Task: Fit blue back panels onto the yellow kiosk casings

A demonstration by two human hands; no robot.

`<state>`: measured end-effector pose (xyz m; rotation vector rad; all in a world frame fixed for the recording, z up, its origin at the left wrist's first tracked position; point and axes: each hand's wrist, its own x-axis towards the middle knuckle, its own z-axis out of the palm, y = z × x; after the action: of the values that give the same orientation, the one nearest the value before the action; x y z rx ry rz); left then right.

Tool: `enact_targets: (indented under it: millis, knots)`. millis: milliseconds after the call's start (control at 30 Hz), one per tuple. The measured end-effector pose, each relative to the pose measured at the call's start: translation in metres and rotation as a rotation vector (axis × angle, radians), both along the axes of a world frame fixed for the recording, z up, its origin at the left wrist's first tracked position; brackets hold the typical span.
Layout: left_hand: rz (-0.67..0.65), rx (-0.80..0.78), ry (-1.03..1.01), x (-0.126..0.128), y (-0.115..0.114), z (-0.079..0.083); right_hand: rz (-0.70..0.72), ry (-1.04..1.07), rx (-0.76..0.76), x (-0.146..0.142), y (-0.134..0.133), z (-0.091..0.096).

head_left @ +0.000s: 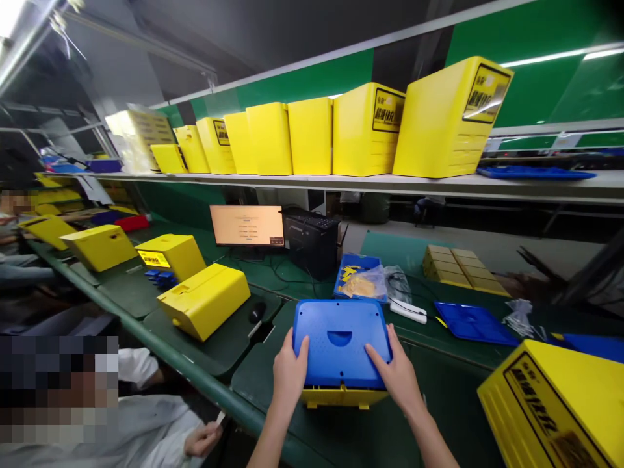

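A blue plastic panel [340, 341] lies on top of a yellow housing [341, 396] on the green bench in front of me. My left hand [289, 372] rests on the panel's left edge, fingers flat and together. My right hand [397, 374] lies on its right edge, fingers stretched over the blue surface. Both hands press or steady the panel; neither wraps around it.
Yellow housings [203, 300] [560, 403] stand left and at the near right. A blue bin of small parts [358, 278], a monitor [247, 225], a mouse [257, 312] and blue trays [474, 323] lie behind. A seated person [141, 416] is at lower left. Yellow housings [368, 130] line the shelf above.
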<state>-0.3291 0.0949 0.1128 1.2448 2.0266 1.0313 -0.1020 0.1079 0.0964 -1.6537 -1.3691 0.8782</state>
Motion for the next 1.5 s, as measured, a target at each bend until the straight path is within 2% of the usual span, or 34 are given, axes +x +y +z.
enact_targets:
  millis: [200,333,433,533,700,900,1067,1267,1400,1500]
  knots:
    - [-0.029,-0.007,0.183,0.009,-0.011,-0.006,0.044,0.031,-0.078,0.000,-0.003,-0.003]
    - [-0.060,-0.086,0.082,0.009,-0.025,-0.006,0.059,0.061,-0.115,0.003,-0.005,-0.003]
    - [-0.030,-0.124,0.005,0.010,-0.032,-0.005,0.089,0.043,-0.072,0.006,-0.003,-0.003]
    - [-0.006,-0.103,0.017,0.010,-0.030,-0.005,0.094,0.052,-0.045,0.006,0.001,-0.002]
    - [-0.050,-0.052,0.121,0.006,-0.018,-0.005,0.049,0.048,-0.074,0.001,0.005,-0.004]
    - [-0.020,-0.094,0.138,0.011,-0.029,-0.005,0.064,-0.017,-0.078,0.002,0.005,-0.002]
    - [-0.022,-0.096,0.046,0.017,-0.032,-0.003,0.072,-0.092,-0.097,0.009,0.005,0.008]
    - [0.026,-0.063,0.029,0.022,-0.030,0.004,0.060,-0.039,-0.076,0.009,0.009,0.015]
    - [0.038,-0.098,0.030,0.021,-0.034,-0.004,0.051,-0.078,-0.084,0.007,0.013,0.010]
    - [0.048,-0.067,0.048,0.021,-0.035,-0.012,0.047,-0.059,-0.083,0.005,0.013,0.005]
